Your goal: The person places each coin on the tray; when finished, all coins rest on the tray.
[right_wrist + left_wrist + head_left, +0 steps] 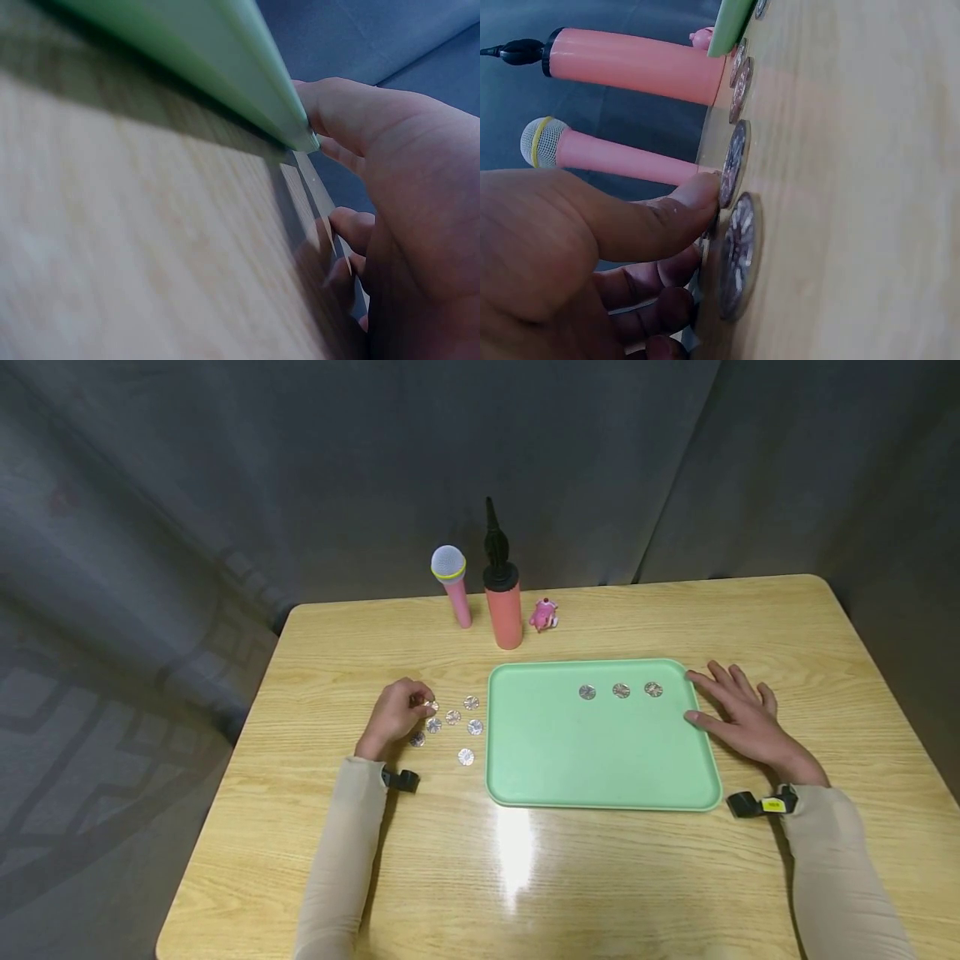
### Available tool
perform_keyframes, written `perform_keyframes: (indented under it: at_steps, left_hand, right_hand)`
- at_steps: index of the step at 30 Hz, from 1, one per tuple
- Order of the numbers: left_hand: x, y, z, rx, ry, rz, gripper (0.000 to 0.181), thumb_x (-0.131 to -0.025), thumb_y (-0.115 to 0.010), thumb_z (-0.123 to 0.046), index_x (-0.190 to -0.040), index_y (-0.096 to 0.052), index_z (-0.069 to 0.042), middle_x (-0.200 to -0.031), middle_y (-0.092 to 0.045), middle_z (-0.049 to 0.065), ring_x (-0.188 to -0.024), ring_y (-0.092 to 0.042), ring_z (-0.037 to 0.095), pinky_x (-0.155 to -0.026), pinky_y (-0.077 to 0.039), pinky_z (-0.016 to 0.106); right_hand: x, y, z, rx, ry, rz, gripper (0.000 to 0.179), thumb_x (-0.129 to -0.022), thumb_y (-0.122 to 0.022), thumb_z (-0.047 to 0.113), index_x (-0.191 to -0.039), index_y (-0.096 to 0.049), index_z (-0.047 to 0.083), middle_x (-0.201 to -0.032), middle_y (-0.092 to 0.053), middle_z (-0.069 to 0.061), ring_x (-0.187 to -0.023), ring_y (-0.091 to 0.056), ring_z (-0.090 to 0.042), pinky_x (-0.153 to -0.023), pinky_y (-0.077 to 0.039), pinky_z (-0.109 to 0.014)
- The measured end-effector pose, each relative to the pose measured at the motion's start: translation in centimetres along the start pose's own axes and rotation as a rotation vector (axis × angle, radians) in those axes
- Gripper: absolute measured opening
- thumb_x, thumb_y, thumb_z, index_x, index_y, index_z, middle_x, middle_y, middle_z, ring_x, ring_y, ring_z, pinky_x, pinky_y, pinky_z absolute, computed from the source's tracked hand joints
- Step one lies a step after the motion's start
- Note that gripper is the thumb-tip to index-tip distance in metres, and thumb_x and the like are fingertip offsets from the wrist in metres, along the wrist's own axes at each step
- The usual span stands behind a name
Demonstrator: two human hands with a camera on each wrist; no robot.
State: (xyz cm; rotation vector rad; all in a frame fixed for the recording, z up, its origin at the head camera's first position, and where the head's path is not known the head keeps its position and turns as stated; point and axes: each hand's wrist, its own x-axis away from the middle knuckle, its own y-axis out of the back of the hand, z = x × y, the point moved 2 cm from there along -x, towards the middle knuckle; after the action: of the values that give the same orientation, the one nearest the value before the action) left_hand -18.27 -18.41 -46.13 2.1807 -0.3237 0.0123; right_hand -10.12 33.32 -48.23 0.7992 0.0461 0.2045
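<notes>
One shiny disc (432,705) sits between the thumb and forefinger of the left hand (392,714), pinched low at the table, left of the tray; I can't tell whether it is off the wood. Six loose discs (453,717) lie scattered just beside that hand, all flat, the nearest almost under the fingers. The tray (592,760), pale green, is next along, and three more, the tray discs (621,690), lie in a row near its far edge, right of its middle. Over at the tray's right side, the right hand (746,724) has its fingers spread, thumb and forefinger against the rim. The two hands are well apart, one on either side of the tray.

Behind the tray's left half a pink pump (505,610) stands upright, black nozzle up, with a microphone (457,597) upright to its left and a small pink toy (543,615) to its right. All this is on a wooden table (637,885), and a dark curtain (570,460) hangs behind.
</notes>
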Motion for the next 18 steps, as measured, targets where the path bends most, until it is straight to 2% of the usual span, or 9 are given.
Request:
perform_keyframes:
  at_steps: [4,8,18]
  left_hand:
    - [0.04,0.02,-0.16,-0.028,0.009,0.014,0.012,-0.087,-0.076,-0.008,-0.097,-0.072,-0.004,-0.092,-0.062,0.011,-0.083,-0.055,0.022,-0.075,-0.045,0.032]
    - [0.0,0.07,-0.25,-0.018,0.009,0.01,0.013,-0.086,-0.076,-0.008,-0.097,-0.07,-0.004,-0.09,-0.063,0.011,-0.081,-0.055,0.021,-0.073,-0.045,0.032]
    - [-0.06,0.11,0.07,0.1,0.008,-0.055,0.01,-0.085,-0.077,-0.004,-0.091,-0.068,-0.002,-0.081,-0.064,0.009,-0.074,-0.055,0.017,-0.068,-0.045,0.024]
  right_hand:
    - [0.02,0.03,0.06,-0.003,-0.003,0.002,0.068,-0.099,-0.059,0.029,-0.158,-0.029,0.011,-0.165,-0.001,-0.032,-0.152,0.015,-0.051,-0.109,0.02,-0.072]
    - [0.04,0.04,0.02,-0.002,-0.001,0.001,0.068,-0.099,-0.059,0.028,-0.158,-0.029,0.011,-0.165,-0.001,-0.032,-0.152,0.015,-0.051,-0.109,0.021,-0.072]
    - [-0.01,0.0,-0.05,-0.001,0.0,-0.001,0.068,-0.099,-0.059,0.028,-0.158,-0.029,0.011,-0.165,-0.002,-0.032,-0.152,0.015,-0.051,-0.109,0.021,-0.072]
